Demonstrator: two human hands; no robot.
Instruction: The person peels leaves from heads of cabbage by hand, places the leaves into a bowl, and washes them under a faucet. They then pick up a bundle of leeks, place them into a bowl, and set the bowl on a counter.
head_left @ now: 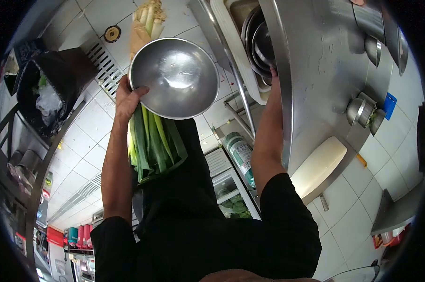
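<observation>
My left hand point(128, 97) grips the rim of a large stainless steel mixing bowl point(175, 80), thumb inside and fingers round the outside. Below and behind that bowl is a bundle of leeks point(154, 141), its roots and brown wrapping point(139, 35) showing past the far rim. My right arm reaches under the counter edge to a stack of metal bowls point(264, 44) on a shelf. Only a small part of my right hand point(274, 73) shows beside the stack; its fingers are mostly hidden.
A steel counter point(316, 80) runs along the right, with a white cutting board point(318, 167) on it. Small metal containers point(363, 110) are at its far side. A lined trash bin point(48, 94) stands at left, and a glass-front fridge point(233, 197) holds broccoli below.
</observation>
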